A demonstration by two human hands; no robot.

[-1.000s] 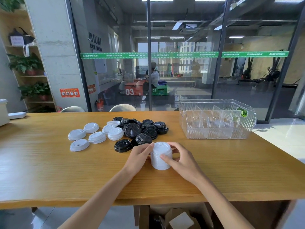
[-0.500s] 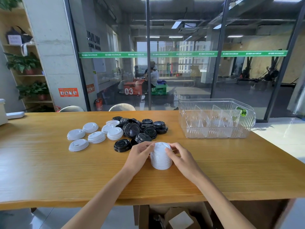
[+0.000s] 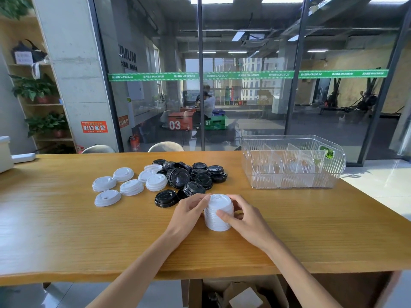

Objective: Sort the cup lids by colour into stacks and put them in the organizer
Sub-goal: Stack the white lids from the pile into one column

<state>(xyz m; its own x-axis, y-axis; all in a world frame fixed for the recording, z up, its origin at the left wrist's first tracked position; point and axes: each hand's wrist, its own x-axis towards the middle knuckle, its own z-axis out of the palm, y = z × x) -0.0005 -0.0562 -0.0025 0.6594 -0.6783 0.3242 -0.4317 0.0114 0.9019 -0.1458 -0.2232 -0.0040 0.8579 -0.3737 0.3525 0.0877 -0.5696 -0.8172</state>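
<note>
A tall stack of white lids (image 3: 216,221) stands upright on the wooden table (image 3: 66,236), in front of me. My left hand (image 3: 188,213) holds its left side and my right hand (image 3: 242,215) holds its right side, fingers curled round it. Several loose white lids (image 3: 131,186) lie to the left. A pile of black lids (image 3: 191,176) sits just behind my hands. The clear plastic organizer (image 3: 291,185) with upright dividers stands at the back right, with no lids in it.
A glass wall runs behind the table. Two chair backs (image 3: 165,147) show at the far edge. A white box (image 3: 5,154) sits at the far left. Cardboard boxes (image 3: 240,294) lie under the table.
Both hands have stayed on the white stack, and the fingers have shifted slightly round it. The stack stands in the same place.
</note>
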